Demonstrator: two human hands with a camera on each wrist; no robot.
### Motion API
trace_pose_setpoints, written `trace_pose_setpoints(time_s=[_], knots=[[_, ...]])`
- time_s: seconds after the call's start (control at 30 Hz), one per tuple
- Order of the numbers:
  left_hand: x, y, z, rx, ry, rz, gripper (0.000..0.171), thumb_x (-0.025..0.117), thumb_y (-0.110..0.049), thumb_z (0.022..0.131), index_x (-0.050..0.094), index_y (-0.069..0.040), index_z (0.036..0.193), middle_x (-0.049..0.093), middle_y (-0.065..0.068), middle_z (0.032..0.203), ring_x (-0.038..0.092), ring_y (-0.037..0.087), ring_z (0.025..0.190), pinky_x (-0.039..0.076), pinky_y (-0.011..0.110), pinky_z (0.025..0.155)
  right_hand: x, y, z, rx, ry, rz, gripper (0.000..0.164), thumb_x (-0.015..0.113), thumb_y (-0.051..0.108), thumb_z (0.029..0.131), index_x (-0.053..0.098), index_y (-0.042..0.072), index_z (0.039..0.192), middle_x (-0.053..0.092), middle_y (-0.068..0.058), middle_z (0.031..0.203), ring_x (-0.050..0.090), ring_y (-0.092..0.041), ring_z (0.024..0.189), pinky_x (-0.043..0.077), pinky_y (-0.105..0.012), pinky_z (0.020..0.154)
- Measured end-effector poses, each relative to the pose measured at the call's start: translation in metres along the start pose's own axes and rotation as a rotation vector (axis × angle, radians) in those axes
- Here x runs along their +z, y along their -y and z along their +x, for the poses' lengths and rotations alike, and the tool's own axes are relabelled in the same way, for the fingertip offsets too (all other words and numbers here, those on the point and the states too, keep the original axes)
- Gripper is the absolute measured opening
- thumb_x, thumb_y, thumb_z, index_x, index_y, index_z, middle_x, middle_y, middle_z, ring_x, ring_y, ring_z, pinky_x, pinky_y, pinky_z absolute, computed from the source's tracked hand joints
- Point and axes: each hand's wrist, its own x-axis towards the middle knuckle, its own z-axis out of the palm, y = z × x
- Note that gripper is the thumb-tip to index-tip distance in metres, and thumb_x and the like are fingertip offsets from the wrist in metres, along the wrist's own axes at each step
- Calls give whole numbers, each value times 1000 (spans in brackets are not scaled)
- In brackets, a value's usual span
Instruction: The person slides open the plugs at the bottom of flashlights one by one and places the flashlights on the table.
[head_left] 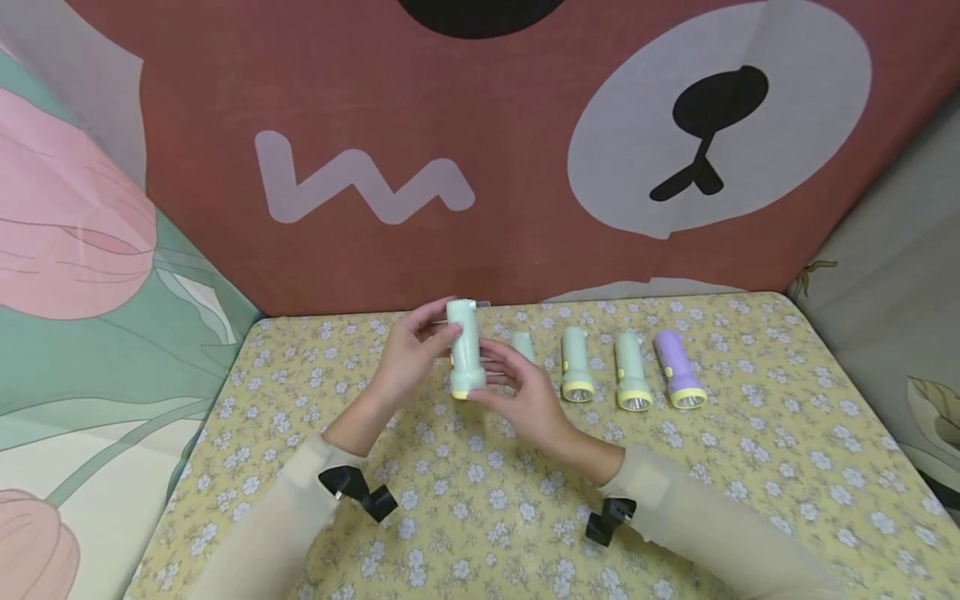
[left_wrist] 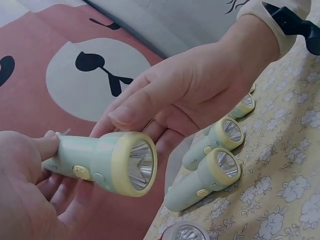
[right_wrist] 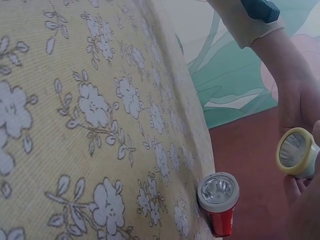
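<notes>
My left hand [head_left: 408, 354] grips a pale green flashlight [head_left: 467, 346] with a yellow rim near its tail end, thumb on the front. A small clear piece [head_left: 483, 304] sticks out beside the tail. The flashlight is upright, lens end down, in the head view. My right hand [head_left: 528, 396] is at the lens end, its thumb reaching the rim and its fingers extended behind the body. The left wrist view shows the lens [left_wrist: 141, 165], yellow button [left_wrist: 82, 172] and right thumb [left_wrist: 125, 116] close above the head.
Right of the hands lie a partly hidden green flashlight [head_left: 522, 343], two more green ones [head_left: 575, 358] and a purple flashlight [head_left: 677, 367]. A red flashlight [right_wrist: 220, 205] with a white rim shows in the right wrist view. Flowered cloth [head_left: 495, 517] covers the table before a printed fabric wall [head_left: 525, 242].
</notes>
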Motion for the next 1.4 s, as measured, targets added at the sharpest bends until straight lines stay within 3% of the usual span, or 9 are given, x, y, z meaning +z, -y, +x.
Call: trace_pose_setpoints(time_s=[0.3, 0.6, 0.73, 1.0, 1.23, 1.4], knots=[[1, 0, 2, -51, -58, -13, 48, 65, -8, 101, 52, -1, 146, 61, 17, 138, 63, 31, 120, 60, 34, 86, 2, -5, -3, -59, 51, -5, 78, 77, -7, 85, 41, 2, 154, 50, -17, 150, 58, -36, 126, 53, -35, 102], [-2, 8, -2, -58, -86, -34, 46, 64, -6, 101, 53, 0, 145, 60, 18, 139, 63, 28, 120, 59, 30, 83, 10, -3, -3, -19, 6, 18, 69, 75, -6, 87, 47, 0, 150, 51, -18, 149, 59, -40, 123, 54, -35, 100], [-8, 10, -5, -67, -107, -57, 45, 64, -7, 101, 55, -2, 145, 61, 17, 138, 63, 24, 118, 58, 34, 88, 18, 0, 1, 13, 1, 56, 67, 74, -5, 89, 47, 0, 150, 51, -18, 149, 59, -41, 124, 54, -34, 100], [-26, 12, -9, -128, -139, -31, 45, 61, -13, 104, 53, -6, 147, 60, 15, 137, 60, 22, 118, 54, 45, 98, 40, 4, 9, 83, 2, 117, 64, 73, -3, 91, 46, -3, 150, 53, -22, 145, 60, -40, 123, 55, -32, 98], [-50, 18, -14, -159, -157, 25, 46, 59, -20, 105, 51, -8, 149, 56, 14, 142, 58, 20, 120, 55, 33, 94, 61, 3, 18, 91, 15, 129, 59, 72, -1, 93, 49, -3, 147, 55, -18, 145, 61, -34, 124, 55, -31, 98], [-65, 23, -19, -203, -181, 25, 49, 57, -23, 106, 48, -7, 152, 53, 15, 145, 57, 17, 120, 54, 32, 94, 76, -1, 23, 133, 12, 143, 57, 73, 2, 93, 52, -3, 146, 57, -19, 143, 62, -35, 123, 56, -29, 96]])
